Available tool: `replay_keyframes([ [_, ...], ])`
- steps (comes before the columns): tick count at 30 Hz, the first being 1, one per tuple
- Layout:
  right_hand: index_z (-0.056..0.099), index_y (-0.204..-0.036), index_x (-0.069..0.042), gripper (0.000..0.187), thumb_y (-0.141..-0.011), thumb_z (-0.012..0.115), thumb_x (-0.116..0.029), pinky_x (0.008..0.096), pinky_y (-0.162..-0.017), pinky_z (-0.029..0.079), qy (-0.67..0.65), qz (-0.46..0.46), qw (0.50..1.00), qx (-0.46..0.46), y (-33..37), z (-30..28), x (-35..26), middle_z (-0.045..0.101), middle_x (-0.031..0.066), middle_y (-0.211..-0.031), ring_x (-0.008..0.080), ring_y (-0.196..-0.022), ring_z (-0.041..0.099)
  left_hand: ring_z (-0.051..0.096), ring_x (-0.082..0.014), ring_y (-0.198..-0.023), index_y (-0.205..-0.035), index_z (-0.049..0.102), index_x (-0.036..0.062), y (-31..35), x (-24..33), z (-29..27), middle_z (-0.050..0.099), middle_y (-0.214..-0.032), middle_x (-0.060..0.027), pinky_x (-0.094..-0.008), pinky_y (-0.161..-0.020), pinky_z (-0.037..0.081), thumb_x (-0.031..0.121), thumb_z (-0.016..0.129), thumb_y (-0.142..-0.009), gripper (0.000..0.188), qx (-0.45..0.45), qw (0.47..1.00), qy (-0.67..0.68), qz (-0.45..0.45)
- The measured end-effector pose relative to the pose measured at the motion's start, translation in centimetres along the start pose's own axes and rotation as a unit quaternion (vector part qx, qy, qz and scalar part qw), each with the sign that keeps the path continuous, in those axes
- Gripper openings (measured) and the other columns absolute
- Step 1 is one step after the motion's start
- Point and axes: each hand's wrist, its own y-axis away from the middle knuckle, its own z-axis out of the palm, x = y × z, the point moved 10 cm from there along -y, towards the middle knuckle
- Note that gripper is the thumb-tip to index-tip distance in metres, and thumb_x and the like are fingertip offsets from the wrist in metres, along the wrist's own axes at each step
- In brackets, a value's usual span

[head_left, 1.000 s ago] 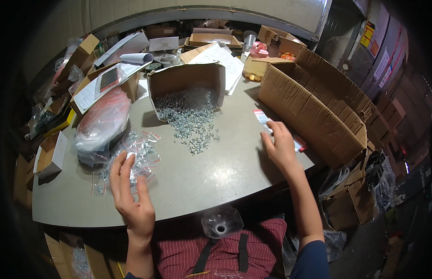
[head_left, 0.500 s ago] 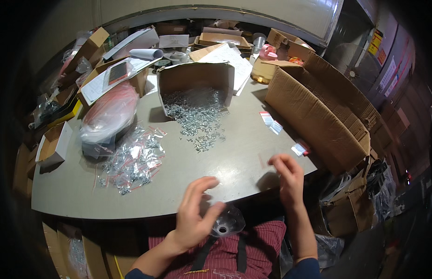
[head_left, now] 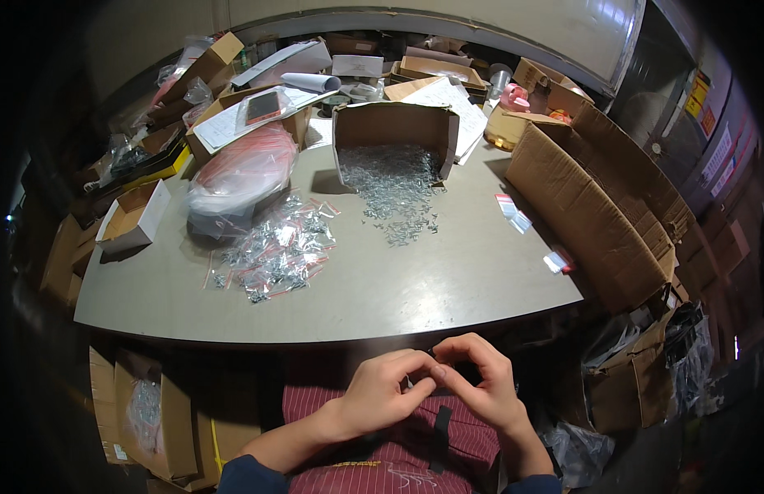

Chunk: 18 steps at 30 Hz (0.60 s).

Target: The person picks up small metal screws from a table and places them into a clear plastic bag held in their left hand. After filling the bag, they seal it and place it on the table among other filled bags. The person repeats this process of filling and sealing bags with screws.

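Observation:
My left hand [head_left: 383,393] and my right hand [head_left: 487,385] meet in front of the table's near edge, above my lap. Their fingertips are pinched together and nearly touch; whatever lies between them is too small or hidden to make out. Beyond them on the table, small metal screws [head_left: 397,206] spill from a cardboard box [head_left: 390,125] tipped on its side. To the left lies a pile of clear zip bags [head_left: 279,255] filled with screws. A big bundle of clear bags with red edges [head_left: 243,177] rests behind that pile.
On the right stands a long open cardboard box [head_left: 583,210], with small red-and-white bags [head_left: 513,214] beside it. A small white box [head_left: 133,216] sits at the left edge. Papers [head_left: 238,123] carry a phone [head_left: 263,107]. A pink-topped jug [head_left: 507,123] stands at the back.
Both hands have drawn back from the table edge and come together with fingers pinched. The clear funnel-like plastic piece seen at my lap is now hidden. The view has shifted.

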Motion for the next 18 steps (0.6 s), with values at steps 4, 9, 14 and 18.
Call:
replay_keyframes([
  [4, 0.072, -0.112, 0.006, 0.020, -0.095, 0.078, -0.003, 0.0291, -0.080, 0.058, 0.014, 0.030, 0.998, 0.044, 1.0, -0.1, -0.1, 0.074, 0.0115, -0.098, 0.0160, -0.089, 0.073, 0.072, -0.0226, -0.077, -0.101, 0.076, 0.0029, 0.3, 2.5, -2.4, 0.075, -0.091, -0.0101, -0.0324, -0.068, 0.056, 0.005, 0.077, -0.093, 0.009, 0.082, 0.992, -0.088, 0.041],
  [9, 0.074, -0.109, 0.004, 0.017, -0.095, 0.079, -0.004, 0.0269, -0.073, 0.056, 0.025, -0.001, 0.999, -0.032, 1.3, 0.8, -0.3, 0.074, 0.0101, -0.093, 0.0145, -0.083, 0.072, 0.071, -0.0268, -0.078, -0.100, 0.076, 0.0037, 0.7, 3.9, -2.4, 0.074, -0.091, -0.0106, -0.0354, -0.070, 0.055, 0.001, 0.076, -0.089, 0.011, 0.090, 0.984, -0.110, 0.110],
  [14, 0.072, -0.096, 0.002, 0.014, -0.094, 0.082, -0.007, 0.0249, -0.064, 0.051, -0.024, 0.055, 0.994, -0.086, 2.0, 1.4, 0.4, 0.070, 0.0052, -0.082, 0.0092, -0.073, 0.065, 0.071, -0.0286, -0.079, -0.098, 0.075, 0.0032, 1.0, 4.7, -2.3, 0.074, -0.089, -0.0109, -0.0372, -0.070, 0.056, 0.000, 0.079, -0.084, 0.015, 0.108, 0.977, -0.131, 0.125],
  [18, 0.067, -0.088, 0.001, 0.020, -0.092, 0.084, -0.011, 0.0252, -0.057, 0.043, -0.074, 0.092, 0.991, -0.070, 2.6, 0.9, 1.4, 0.065, 0.0041, -0.077, 0.0072, -0.067, 0.057, 0.070, -0.0291, -0.077, -0.096, 0.074, 0.0035, 1.4, 7.0, -2.5, 0.073, -0.087, -0.0102, -0.0374, -0.068, 0.056, 0.003, 0.084, -0.079, 0.019, 0.170, 0.945, -0.209, 0.185],
])
